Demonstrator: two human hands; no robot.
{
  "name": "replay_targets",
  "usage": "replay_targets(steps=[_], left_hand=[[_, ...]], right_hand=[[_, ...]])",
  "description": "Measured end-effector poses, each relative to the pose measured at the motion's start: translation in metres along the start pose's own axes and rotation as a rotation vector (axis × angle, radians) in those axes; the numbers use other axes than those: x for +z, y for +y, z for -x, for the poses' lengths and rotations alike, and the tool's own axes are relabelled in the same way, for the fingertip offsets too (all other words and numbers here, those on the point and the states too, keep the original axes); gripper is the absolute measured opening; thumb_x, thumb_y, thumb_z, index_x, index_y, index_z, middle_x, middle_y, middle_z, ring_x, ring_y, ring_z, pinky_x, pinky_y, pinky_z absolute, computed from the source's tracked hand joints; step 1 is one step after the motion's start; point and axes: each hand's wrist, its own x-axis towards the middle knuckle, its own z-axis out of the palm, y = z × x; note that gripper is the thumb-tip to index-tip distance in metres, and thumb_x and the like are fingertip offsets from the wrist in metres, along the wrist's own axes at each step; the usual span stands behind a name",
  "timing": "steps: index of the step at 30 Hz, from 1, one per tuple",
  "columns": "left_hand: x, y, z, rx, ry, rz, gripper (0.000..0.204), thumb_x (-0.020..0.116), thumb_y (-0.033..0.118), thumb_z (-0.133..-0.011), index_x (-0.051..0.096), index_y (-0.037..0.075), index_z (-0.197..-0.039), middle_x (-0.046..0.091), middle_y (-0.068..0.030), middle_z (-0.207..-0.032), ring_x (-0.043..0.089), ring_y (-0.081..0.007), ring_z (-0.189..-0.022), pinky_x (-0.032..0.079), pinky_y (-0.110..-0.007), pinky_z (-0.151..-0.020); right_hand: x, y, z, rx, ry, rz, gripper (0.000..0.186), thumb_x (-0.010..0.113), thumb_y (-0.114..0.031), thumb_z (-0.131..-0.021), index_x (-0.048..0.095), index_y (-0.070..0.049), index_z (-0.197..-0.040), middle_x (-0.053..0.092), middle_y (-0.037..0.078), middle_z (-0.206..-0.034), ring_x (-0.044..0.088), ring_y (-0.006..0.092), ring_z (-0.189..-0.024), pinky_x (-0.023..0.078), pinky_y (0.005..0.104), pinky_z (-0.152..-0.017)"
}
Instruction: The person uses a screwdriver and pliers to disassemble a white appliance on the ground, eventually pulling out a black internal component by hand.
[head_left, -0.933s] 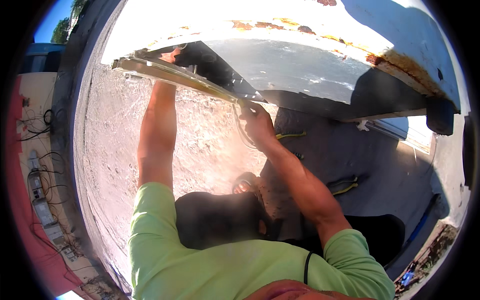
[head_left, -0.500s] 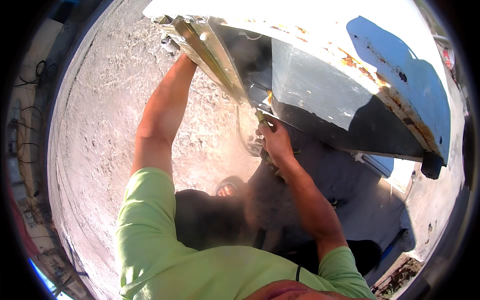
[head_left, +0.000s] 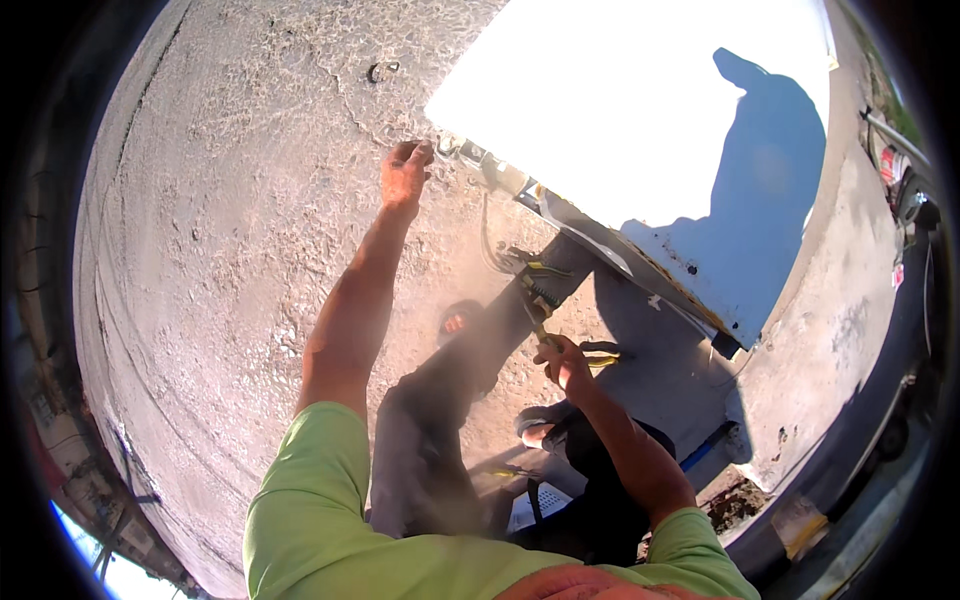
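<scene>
My left hand (head_left: 404, 176) is beside the near-left corner of a large white metal panelled box (head_left: 620, 100), its fingers loosely bent and apart, with nothing visible between them. Closed around the yellow-green handle of a slim tool that looks like a screwdriver (head_left: 540, 328), my right hand (head_left: 566, 364) is below the box's near edge. The tool's shaft points up and away from me, and its tip is hard to make out. Past it, several hand tools with yellow and dark handles (head_left: 540, 268) are bunched together near my leg.
Pliers with yellow-and-black handles (head_left: 602, 354) lie on the rough concrete ground (head_left: 230, 250) just right of my right hand. My sandalled foot (head_left: 457, 322) is between my arms. A blue bar (head_left: 707, 446) lies at the right, and a dark ring (head_left: 382, 72) at the far left.
The white box has tipped so its top panel now faces me and its open underside is hidden. My left hand has come off its edge. My right hand has drawn back toward me with the tool.
</scene>
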Motion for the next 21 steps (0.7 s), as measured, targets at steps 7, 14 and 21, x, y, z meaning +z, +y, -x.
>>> replay_targets(steps=[7, 14, 21], left_hand=[[-0.083, 0.029, 0.284, -0.730, -0.323, 0.054, 0.036, 0.062, 0.037, -0.098, 0.066, 0.008, -0.117, 0.067, -0.0050, -0.100, 0.067, -0.0178, -0.095, 0.055, -0.034, -0.079], [-0.129, 0.114, 0.358, -0.691, -0.320, 0.050, 0.039, 0.055, 0.037, -0.102, 0.063, 0.008, -0.128, 0.068, -0.0043, -0.106, 0.065, -0.0162, -0.097, 0.053, -0.035, -0.087], [-0.188, 0.114, 0.235, -0.244, -0.272, 0.031, 0.038, 0.056, 0.034, -0.100, 0.064, 0.004, -0.122, 0.069, -0.0079, -0.103, 0.066, -0.0184, -0.092, 0.053, -0.032, -0.084]], right_hand=[[0.112, -0.053, 0.136, 0.274, 0.023, 0.109, 0.039, 0.055, -0.009, -0.100, 0.048, -0.007, -0.139, 0.068, 0.010, -0.098, 0.055, 0.0121, -0.056, 0.050, 0.0289, -0.050], [0.251, -0.141, 0.176, 0.048, -0.097, 0.426, 0.059, 0.060, -0.023, -0.097, 0.039, -0.002, -0.148, 0.061, 0.021, -0.124, 0.064, 0.0303, -0.107, 0.053, 0.0386, -0.085], [0.311, -0.240, 0.129, -0.274, -0.243, 0.859, 0.059, 0.068, -0.023, -0.092, 0.049, -0.002, -0.143, 0.067, 0.021, -0.123, 0.065, 0.0335, -0.116, 0.051, 0.0407, -0.097]])
